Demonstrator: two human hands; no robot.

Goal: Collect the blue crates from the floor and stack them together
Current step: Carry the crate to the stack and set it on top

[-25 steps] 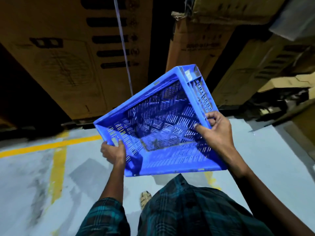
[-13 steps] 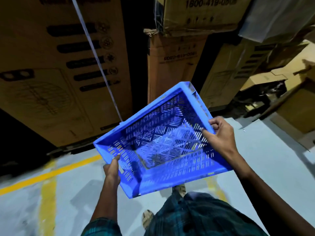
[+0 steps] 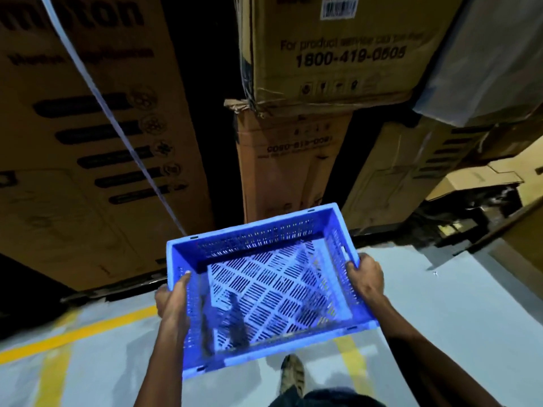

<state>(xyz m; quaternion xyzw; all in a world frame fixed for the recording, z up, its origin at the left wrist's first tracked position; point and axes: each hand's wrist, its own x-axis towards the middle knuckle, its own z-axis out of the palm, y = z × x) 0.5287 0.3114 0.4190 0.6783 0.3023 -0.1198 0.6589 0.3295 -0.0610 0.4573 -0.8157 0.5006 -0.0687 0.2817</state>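
1. Crate (image 3: 264,286) is up off the floor (image 3: 440,304), open side up, in front of the boxes (image 3: 329,51).
2. Left hand (image 3: 173,298) clamps the left wall, thumb inside.
3. Right hand (image 3: 365,277) wraps the right rim, fingers pressed together.

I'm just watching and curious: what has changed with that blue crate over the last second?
The blue crate was tipped steeply, its open side turned toward the left; now it has been levelled, open side up, its slotted bottom in plain view. The view has also swung toward the cardboard boxes. Unchanged: the left hand and right hand grip its short sides, and it stays off the floor.
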